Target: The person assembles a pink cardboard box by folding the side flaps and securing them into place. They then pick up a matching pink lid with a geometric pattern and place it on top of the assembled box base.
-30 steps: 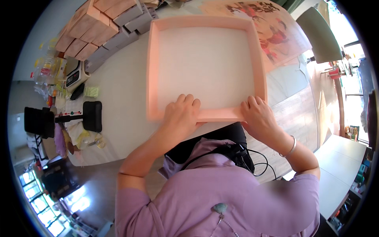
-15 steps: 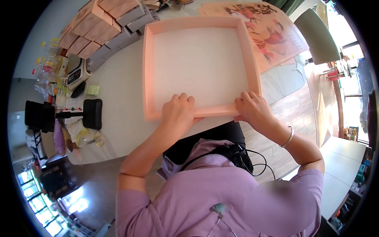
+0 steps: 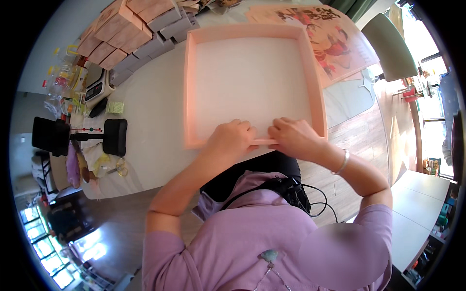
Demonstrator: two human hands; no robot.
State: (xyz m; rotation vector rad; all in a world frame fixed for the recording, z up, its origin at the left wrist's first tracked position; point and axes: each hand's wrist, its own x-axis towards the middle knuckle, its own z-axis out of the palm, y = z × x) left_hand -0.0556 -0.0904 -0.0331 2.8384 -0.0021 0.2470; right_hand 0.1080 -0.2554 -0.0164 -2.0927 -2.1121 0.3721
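A shallow square box tray (image 3: pixel 317 92) with pink walls and a white inside lies on the table in front of me. Its near wall is gripped by both hands. My left hand (image 3: pixel 234 137) closes over that wall left of its middle, fingers inside and thumb on the outer face. Just to the right, my right hand (image 3: pixel 292 137) pinches the same wall in a like way, a silvery bangle (image 3: pixel 343 162) on its wrist. Only a short strip of the near wall shows between the two hands.
Stacked pink and grey boxes (image 3: pixel 124 31) stand at the back left, by a scale (image 3: pixel 94 92). A black stand (image 3: pixel 114 137) and scissors (image 3: pixel 121 167) lie left. Printed pink sheets (image 3: pixel 335 43) spread beyond the tray's right corner, near a chair (image 3: pixel 391 46).
My right hand has slid left along the near wall, from the right corner toward the middle. My left hand and the tray have shifted slightly to the right.
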